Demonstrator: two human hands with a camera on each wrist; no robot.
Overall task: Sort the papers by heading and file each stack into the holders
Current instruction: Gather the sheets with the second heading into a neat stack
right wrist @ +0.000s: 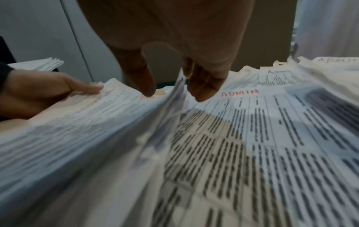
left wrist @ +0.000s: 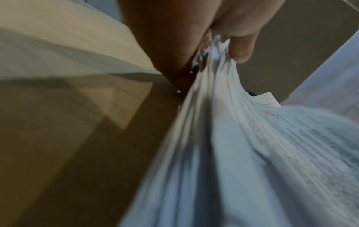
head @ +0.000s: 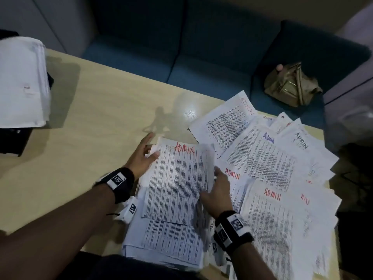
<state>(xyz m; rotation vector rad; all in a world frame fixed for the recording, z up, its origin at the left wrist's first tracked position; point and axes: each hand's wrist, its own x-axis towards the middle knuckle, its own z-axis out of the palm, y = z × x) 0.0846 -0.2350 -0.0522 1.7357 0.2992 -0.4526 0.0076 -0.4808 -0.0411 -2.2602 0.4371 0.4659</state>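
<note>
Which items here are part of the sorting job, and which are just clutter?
Job:
- stack held by left hand and right hand
- spread ADMIN sheets
- white pile at the table's far left, heading unreadable

Lying about:
- olive bag on blue sofa

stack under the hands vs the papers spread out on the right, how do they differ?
The stack is piled sheet on sheet; the spread papers lie fanned and overlapping. The left hand grips the stack's far corner and the right hand its right edge; no hand holds the spread papers. Both sit on the table, printed, and every heading that shows reads ADMIN.
</note>
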